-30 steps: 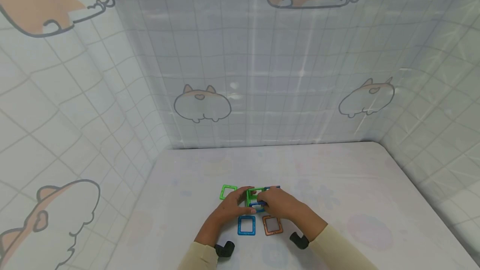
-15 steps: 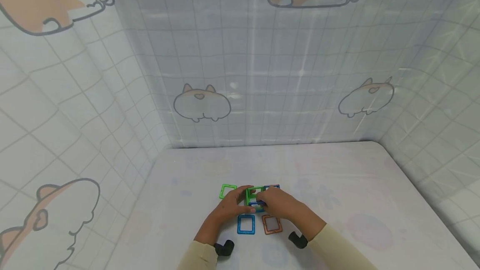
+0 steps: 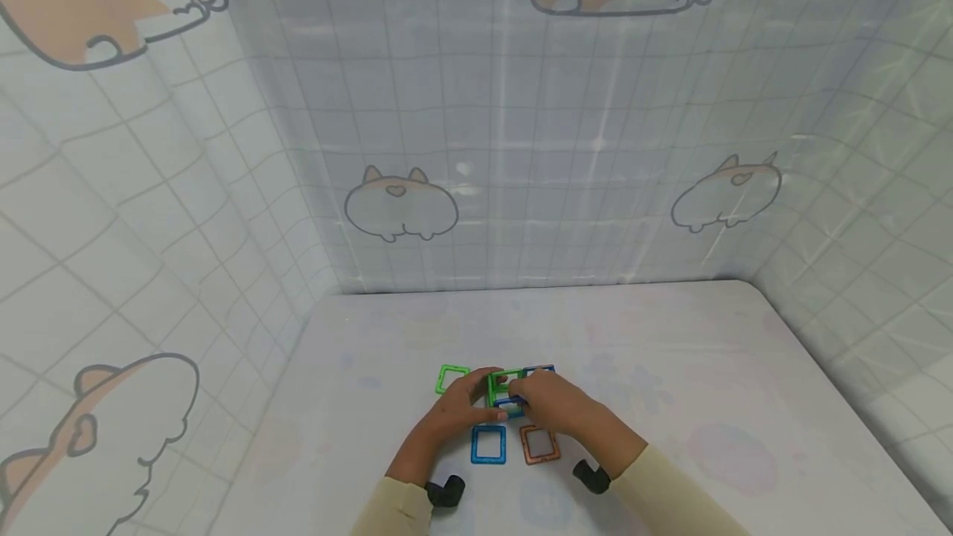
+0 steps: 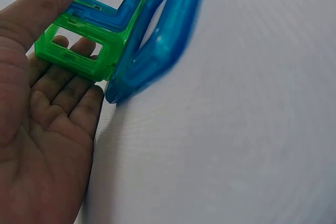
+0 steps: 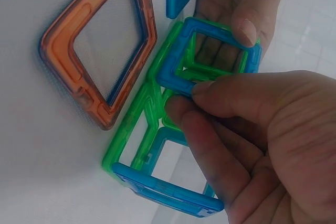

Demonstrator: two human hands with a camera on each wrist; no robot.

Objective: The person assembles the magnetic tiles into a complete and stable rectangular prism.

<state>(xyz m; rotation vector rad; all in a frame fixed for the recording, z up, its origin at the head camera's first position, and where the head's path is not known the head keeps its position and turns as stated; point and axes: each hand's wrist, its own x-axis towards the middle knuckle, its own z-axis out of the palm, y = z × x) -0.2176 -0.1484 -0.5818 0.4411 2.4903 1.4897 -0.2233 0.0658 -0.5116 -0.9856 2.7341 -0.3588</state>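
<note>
Between the hands stands a small structure of green and blue magnetic tiles. The right hand pinches a square blue magnetic tile at its near edge, thumb on one side and fingers beneath. In the right wrist view, this tile lies over a green frame of the structure. The left hand holds the structure from the left side. In the left wrist view, its thumb lies over the blue tile and its fingers are behind a green tile. The right hand hides part of the structure in the head view.
A blue square tile and an orange square tile lie flat in front of the structure. Behind the left hand lies a green square tile. Sheets printed with dogs enclose the pale tabletop at the back and sides.
</note>
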